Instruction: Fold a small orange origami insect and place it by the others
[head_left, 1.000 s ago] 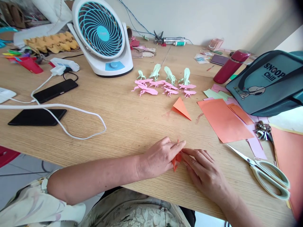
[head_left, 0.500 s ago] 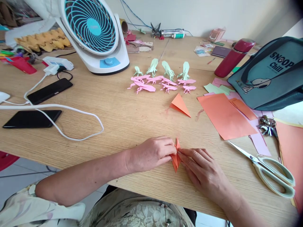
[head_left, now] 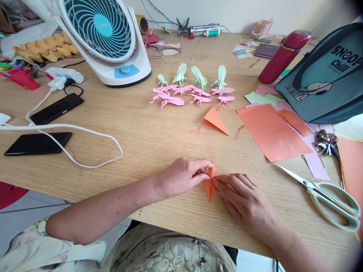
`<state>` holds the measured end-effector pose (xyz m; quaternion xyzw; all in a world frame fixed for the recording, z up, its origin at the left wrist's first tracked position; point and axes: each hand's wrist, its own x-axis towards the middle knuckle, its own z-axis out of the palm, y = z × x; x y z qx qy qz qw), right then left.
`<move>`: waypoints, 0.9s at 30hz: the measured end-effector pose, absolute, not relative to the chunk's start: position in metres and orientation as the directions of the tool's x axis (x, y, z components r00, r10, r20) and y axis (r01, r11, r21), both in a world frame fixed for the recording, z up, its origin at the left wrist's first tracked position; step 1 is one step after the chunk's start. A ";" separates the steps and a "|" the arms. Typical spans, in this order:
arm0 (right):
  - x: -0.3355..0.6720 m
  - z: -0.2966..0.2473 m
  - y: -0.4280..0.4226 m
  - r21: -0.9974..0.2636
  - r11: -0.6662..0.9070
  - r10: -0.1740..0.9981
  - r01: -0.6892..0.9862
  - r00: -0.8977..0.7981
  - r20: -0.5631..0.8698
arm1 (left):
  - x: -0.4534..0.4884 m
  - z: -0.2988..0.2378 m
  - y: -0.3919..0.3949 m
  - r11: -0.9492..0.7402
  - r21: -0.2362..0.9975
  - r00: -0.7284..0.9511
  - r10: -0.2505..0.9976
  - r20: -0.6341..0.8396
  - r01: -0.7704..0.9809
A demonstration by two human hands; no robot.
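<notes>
A narrow, folded orange paper (head_left: 209, 190) lies near the front edge of a wooden bench (head_left: 136, 132). The left hand (head_left: 179, 177) pinches its upper left side, fingers close together; the right hand (head_left: 246, 199) grips its right edge with bunched fingers. Aligning edges before pressing should keep creases crisp.

There are two hands (head_left: 180, 176), four green paper figures (head_left: 179, 74), one fan (head_left: 103, 25).
</notes>
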<state>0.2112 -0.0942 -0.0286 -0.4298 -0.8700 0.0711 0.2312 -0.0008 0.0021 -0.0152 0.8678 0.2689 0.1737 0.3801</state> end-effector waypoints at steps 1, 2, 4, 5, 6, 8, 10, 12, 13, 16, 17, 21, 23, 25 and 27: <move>0.212 -0.028 -0.094 -0.321 0.622 0.780 0.715 -0.526 0.339 | 0.000 -0.015 0.002 -0.551 0.757 0.781 0.618 0.088 0.351; 0.212 -0.029 -0.095 -0.318 0.622 0.780 0.716 -0.531 0.331 | 0.001 -0.016 0.001 -0.545 0.755 0.769 0.633 0.086 0.364; 0.214 -0.030 -0.096 -0.308 0.626 0.779 0.717 -0.548 0.305 | 0.002 -0.017 0.001 -0.565 0.733 0.758 0.643 0.105 0.378; 0.215 -0.030 -0.096 -0.299 0.629 0.776 0.717 -0.559 0.293 | 0.002 -0.018 0.002 -0.586 0.717 0.758 0.640 0.124 0.378; 0.215 -0.031 -0.097 -0.289 0.635 0.772 0.717 -0.569 0.285 | 0.002 -0.019 0.002 -0.609 0.701 0.760 0.633 0.146 0.372; 0.217 -0.032 -0.098 -0.265 0.645 0.763 0.716 -0.588 0.269 | 0.001 -0.022 0.003 -0.664 0.661 0.779 0.598 0.190 0.349; 0.217 -0.032 -0.098 -0.247 0.653 0.756 0.716 -0.602 0.257 | 0.000 -0.025 0.003 -0.726 0.607 0.807 0.546 0.222 0.324; 0.217 -0.031 -0.098 -0.242 0.656 0.754 0.714 -0.607 0.252 | -0.002 -0.027 0.002 -0.785 0.539 0.832 0.496 0.250 0.305; 0.217 -0.031 -0.098 -0.245 0.657 0.753 0.713 -0.607 0.254 | -0.004 -0.027 0.001 -0.814 0.500 0.840 0.471 0.267 0.297; 0.215 -0.028 -0.097 -0.258 0.658 0.752 0.708 -0.602 0.267 | -0.011 -0.027 -0.003 -0.899 0.357 0.866 0.376 0.330 0.255; 0.214 -0.027 -0.097 -0.261 0.655 0.755 0.709 -0.598 0.269 | -0.014 -0.027 -0.005 -0.924 0.303 0.877 0.333 0.346 0.232; 0.213 -0.024 -0.098 -0.264 0.638 0.769 0.723 -0.585 0.258 | -0.024 -0.023 -0.011 -0.969 0.124 0.913 0.242 0.328 0.213; 0.213 -0.025 -0.098 -0.261 0.640 0.768 0.723 -0.588 0.255 | -0.025 -0.021 -0.014 -0.971 0.063 0.929 0.239 0.282 0.231; 0.214 -0.026 -0.098 -0.253 0.648 0.761 0.718 -0.596 0.255 | -0.025 -0.019 -0.016 -0.970 0.015 0.941 0.241 0.238 0.244; 0.214 -0.027 -0.098 -0.246 0.652 0.757 0.717 -0.601 0.256 | -0.024 -0.018 -0.017 -0.967 -0.011 0.948 0.249 0.200 0.256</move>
